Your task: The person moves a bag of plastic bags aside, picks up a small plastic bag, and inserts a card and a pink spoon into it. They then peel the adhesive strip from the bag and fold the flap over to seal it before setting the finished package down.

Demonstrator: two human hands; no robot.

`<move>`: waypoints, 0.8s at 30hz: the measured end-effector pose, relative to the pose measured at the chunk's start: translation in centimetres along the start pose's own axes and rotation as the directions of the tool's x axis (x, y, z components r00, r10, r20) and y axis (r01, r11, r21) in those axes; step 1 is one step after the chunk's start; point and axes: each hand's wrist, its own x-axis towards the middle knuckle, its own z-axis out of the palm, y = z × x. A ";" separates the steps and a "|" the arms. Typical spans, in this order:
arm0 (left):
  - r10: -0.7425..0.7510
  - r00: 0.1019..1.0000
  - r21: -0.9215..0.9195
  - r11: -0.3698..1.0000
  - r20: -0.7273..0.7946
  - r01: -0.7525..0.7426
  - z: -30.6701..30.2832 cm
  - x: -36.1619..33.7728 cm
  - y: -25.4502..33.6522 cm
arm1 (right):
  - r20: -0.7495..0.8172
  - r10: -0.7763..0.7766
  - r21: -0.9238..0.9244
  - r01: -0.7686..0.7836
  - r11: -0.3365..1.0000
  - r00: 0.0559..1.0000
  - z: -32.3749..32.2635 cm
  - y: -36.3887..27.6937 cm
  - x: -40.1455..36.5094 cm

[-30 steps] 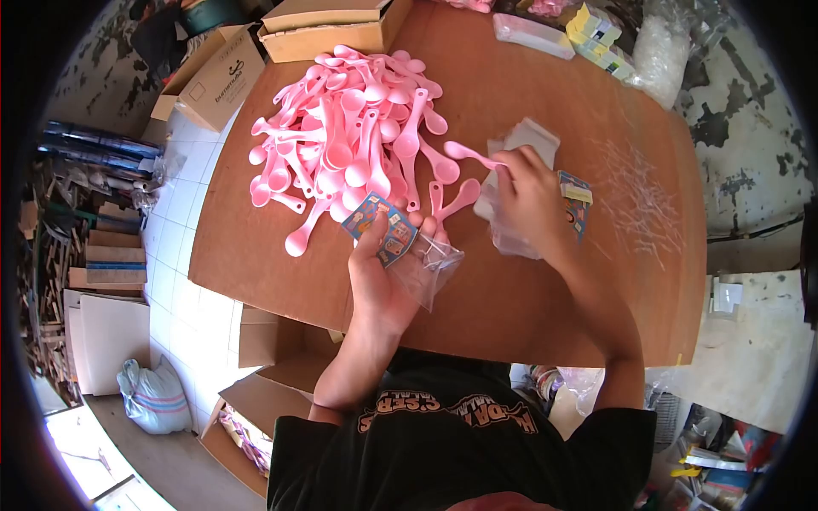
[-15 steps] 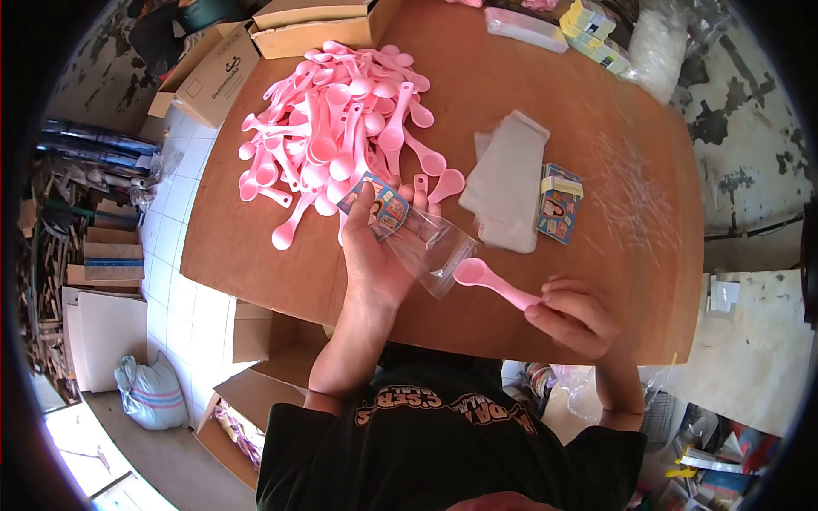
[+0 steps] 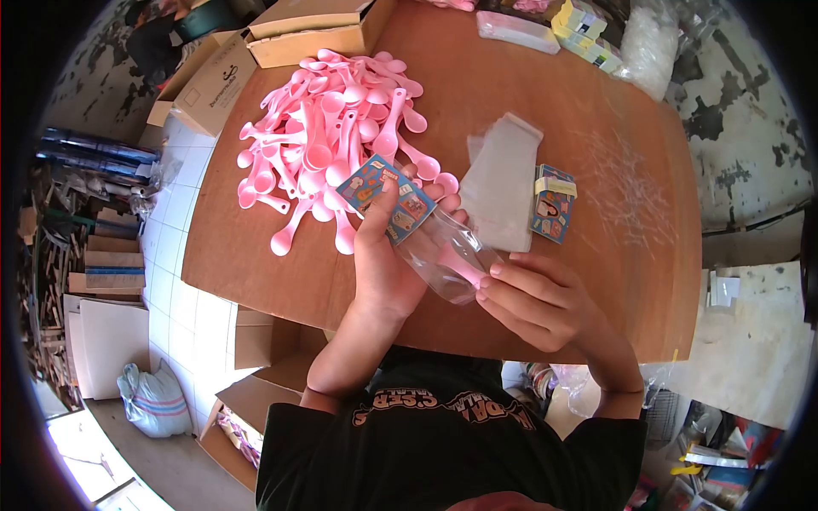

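"Blue printed card point(image 3: 388, 198) over that clear bag point(image 3: 426, 258). Can you read it?"

"Print's too small. The black shirt point(image 3: 460, 426) shows 'C'SER', partly hidden in folds, and the carton point(image 3: 213, 89) has a logo with lettering I can't make out."

"What's changed?"

"The pink spoon point(image 3: 461, 267) was outside the bag; now it's inside, bowl first, above the table point(image 3: 511, 72)."

"And each grip?"

"The left hand point(image 3: 388, 271) clamps the card under its thumb. The right hand point(image 3: 541, 302) has its fingertips closed around the spoon's handle end."
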 end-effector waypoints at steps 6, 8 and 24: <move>0.147 0.989 0.230 0.963 -0.024 -0.137 -0.3 0.0 0.3 | -0.031 0.001 0.066 0.001 0.998 1.000 0.1 0.2 0.4; 0.208 0.970 0.286 0.944 -0.123 -0.166 -0.3 0.0 0.3 | -0.043 0.054 0.068 -0.052 0.996 0.998 -0.4 -0.1 0.9; -0.017 0.956 -0.198 0.979 -0.293 -0.043 -1.7 1.6 1.2 | -0.174 0.132 0.118 -0.113 0.987 0.976 -1.8 -2.1 -3.2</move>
